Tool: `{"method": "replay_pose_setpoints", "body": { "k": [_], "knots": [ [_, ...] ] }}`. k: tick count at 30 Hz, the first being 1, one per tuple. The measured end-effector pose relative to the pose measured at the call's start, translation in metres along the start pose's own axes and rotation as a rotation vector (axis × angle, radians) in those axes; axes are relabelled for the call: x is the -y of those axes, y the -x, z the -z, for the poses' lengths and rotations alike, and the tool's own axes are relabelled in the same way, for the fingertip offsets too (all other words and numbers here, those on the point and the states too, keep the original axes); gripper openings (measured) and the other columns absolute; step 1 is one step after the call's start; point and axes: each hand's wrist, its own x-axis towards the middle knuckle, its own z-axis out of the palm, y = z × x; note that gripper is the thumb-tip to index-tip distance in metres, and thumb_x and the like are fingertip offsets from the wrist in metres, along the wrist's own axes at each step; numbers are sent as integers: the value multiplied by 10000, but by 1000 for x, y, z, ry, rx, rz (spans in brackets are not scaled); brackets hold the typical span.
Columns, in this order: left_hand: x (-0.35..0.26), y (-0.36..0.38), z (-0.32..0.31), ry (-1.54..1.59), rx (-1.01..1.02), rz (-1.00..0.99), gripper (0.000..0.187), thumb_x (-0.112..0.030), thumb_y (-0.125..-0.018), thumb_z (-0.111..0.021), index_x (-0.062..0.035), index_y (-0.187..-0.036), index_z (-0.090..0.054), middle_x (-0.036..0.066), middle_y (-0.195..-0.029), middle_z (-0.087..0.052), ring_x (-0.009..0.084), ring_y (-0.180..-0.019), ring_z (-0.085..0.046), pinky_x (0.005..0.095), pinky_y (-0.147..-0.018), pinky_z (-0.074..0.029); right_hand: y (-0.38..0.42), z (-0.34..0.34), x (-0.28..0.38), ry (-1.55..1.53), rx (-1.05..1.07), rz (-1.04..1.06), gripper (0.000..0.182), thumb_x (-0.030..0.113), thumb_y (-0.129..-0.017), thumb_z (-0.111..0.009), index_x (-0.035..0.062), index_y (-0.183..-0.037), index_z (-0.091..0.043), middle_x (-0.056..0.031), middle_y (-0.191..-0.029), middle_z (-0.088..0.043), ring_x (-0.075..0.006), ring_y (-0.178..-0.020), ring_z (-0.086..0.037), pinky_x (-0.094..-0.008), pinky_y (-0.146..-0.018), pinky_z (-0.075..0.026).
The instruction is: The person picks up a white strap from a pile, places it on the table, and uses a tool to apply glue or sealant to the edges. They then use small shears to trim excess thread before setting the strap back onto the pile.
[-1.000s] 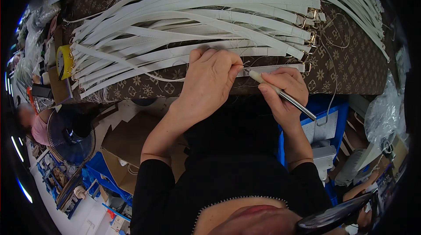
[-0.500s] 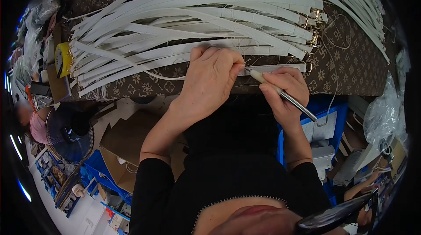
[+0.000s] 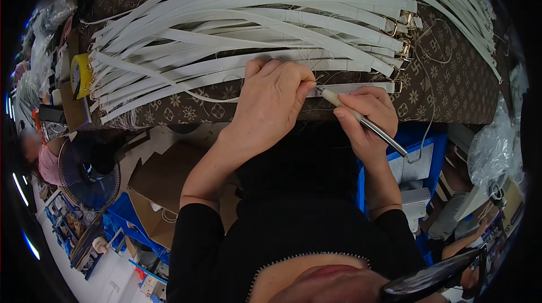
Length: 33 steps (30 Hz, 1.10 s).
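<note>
My right hand (image 3: 370, 114) grips a pen-shaped tool (image 3: 384, 135) with a pale front part and a shiny metal rear, from which a thin cord runs. The tool's tip points left, close to the fingers of my left hand (image 3: 271, 99). That hand is closed, thumb and forefinger pressed together on a white strap (image 3: 361, 88) at the table's front edge. A metal buckle (image 3: 398, 86) ends this strap on the right. Loose thread shows near the tip; the exact spot under my left fingers is hidden.
Many white straps (image 3: 254, 3) with metal buckles lie fanned on the dark patterned cloth (image 3: 457, 97). More straps (image 3: 451, 9) lie at the far right. A yellow tape roll (image 3: 82, 76) stands at left. Below are a cardboard box (image 3: 158, 190), a blue crate (image 3: 439, 150) and a fan (image 3: 89, 170).
Both hands, the strap and the tool keep almost the same position. At the far left edge, a person in pink has shifted very slightly.
</note>
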Motion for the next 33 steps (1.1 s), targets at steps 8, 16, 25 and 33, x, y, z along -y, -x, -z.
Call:
{"method": "replay_pose_setpoints", "body": {
  "k": [8,16,25,33],
  "knots": [
    [1,0,0,7,2,13,90,-129,-880,-587,-79,-912,-520,34,-792,-594,236,-706,-548,358,-790,-377,-1,0,0,-1,0,16,239,107,-659,-790,58,-872,-692,-45,-767,-672,-225,-746,-612,-294,-675,-492],
    [12,18,29,694,-289,215,152,-108,-788,-662,-65,-899,-566,7,-823,-585,138,-731,-517,258,-689,-411,2,3,1,-147,-12,-63,194,116,-731,-726,-5,-875,-679,-98,-816,-656,-215,-816,-584,-298,-722,-461],
    [-1,20,19,-266,-57,53,253,-218,-661,-784,-122,-847,-641,-3,-849,-576,200,-803,-529,339,-735,-355,3,3,3,-177,-23,-88,174,87,-743,-709,-15,-877,-669,-119,-832,-638,-213,-827,-578,-293,-741,-450],
    [0,17,18,-246,-8,34,148,-138,-721,-717,-123,-808,-598,-7,-815,-551,198,-801,-522,340,-777,-352,-1,5,12,-236,-36,-146,176,92,-755,-705,-11,-894,-671,-113,-825,-651,-224,-832,-585,-302,-753,-455]
  ]
}}
